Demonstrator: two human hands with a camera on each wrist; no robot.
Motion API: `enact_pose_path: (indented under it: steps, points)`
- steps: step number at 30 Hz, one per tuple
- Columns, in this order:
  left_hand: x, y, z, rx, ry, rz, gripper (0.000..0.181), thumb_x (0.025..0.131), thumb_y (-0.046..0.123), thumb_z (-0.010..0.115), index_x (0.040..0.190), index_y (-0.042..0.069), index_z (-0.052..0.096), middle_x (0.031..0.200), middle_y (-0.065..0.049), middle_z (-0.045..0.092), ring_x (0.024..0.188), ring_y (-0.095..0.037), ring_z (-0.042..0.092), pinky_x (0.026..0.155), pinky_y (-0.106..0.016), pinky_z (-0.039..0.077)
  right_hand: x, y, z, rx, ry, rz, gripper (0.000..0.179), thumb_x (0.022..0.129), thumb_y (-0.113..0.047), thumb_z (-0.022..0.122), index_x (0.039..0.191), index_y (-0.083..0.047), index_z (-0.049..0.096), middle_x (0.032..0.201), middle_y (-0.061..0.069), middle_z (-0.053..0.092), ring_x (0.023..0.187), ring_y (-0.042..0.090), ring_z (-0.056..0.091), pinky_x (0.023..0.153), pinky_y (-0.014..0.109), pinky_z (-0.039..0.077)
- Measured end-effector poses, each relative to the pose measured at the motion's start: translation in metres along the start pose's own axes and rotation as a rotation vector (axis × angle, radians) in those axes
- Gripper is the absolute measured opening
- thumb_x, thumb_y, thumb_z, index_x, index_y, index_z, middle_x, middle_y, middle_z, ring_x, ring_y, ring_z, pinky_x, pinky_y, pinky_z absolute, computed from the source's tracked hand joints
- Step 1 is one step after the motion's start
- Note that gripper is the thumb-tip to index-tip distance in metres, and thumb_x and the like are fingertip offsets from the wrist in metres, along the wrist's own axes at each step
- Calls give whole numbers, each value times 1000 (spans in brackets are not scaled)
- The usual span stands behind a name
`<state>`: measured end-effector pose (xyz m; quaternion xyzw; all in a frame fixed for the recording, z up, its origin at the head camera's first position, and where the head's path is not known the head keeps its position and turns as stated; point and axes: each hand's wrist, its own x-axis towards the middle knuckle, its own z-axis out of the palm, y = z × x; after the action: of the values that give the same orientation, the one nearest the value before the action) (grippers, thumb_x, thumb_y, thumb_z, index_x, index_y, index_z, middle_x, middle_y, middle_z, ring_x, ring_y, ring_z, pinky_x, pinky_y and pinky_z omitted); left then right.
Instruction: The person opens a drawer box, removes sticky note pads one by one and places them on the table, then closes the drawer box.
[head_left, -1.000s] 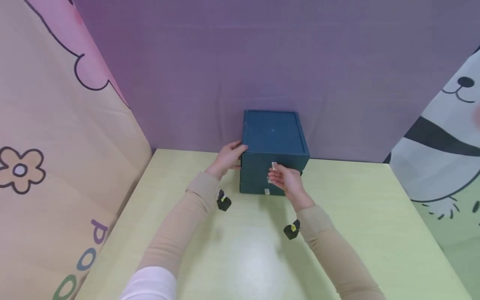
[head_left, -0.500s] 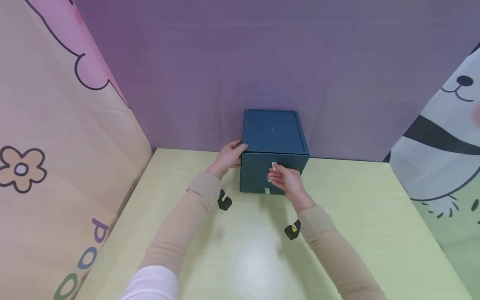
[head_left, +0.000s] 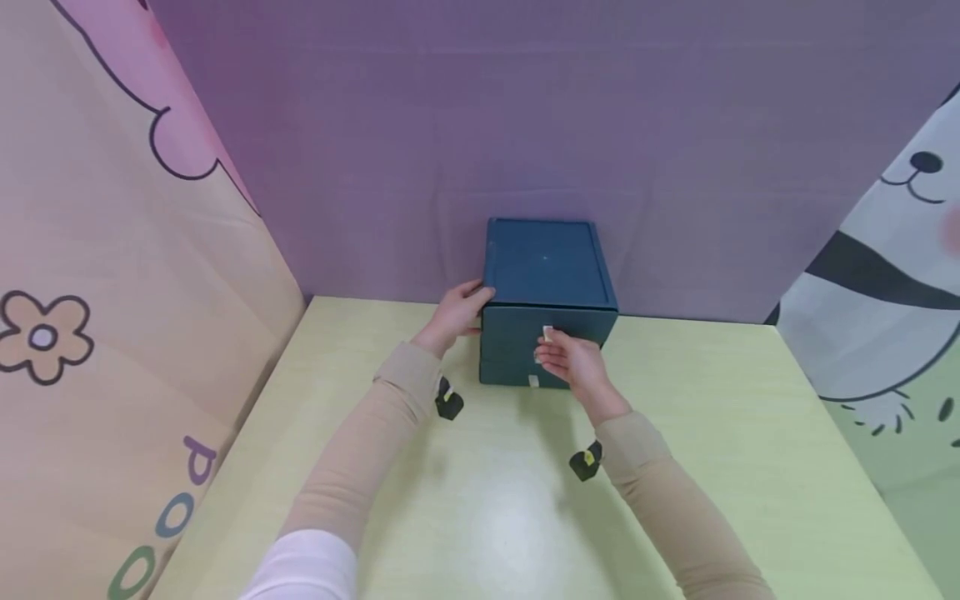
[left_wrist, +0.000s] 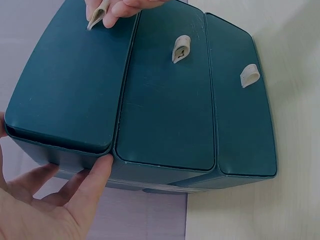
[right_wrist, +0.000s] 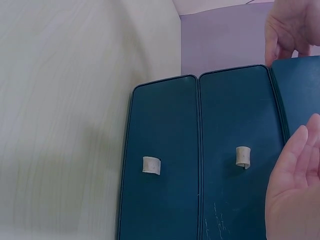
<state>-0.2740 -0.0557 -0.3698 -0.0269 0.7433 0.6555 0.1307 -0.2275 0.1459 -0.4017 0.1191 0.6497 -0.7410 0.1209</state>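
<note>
Left hand (head_left: 452, 315), fingers spread, touches a teal box (head_left: 547, 265) on its left side; right hand (head_left: 577, 360) pinches the tab (left_wrist: 98, 16) of its top drawer (left_wrist: 70, 82), seemingly ajar.

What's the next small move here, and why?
Probably ease the top drawer straight outward: the right grip pinches its cream loop tab, its front stands slightly proud, and the left grip touches the drawer cabinet's left side, likely steadying it.
</note>
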Motion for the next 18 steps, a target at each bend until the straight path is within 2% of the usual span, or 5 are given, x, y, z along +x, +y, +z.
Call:
enact_pose_path:
  steps: [10,18]
  points:
    - [0,0,-1,20,-3,2,59,97,33,51,149,14,31,152,-9,33,134,-34,39,95,-49,48,-1,1,0,-73,14,-19,41,95,-28,57,113,8,60,68,-5,67,66,7,65,69,20,55]
    - [-1,-1,-1,12,1,3,59,97,34,51,149,15,31,152,-9,33,133,-33,39,96,-49,47,-4,0,0,-120,6,-19,43,95,-29,55,116,9,60,69,-6,67,66,6,65,69,20,55]
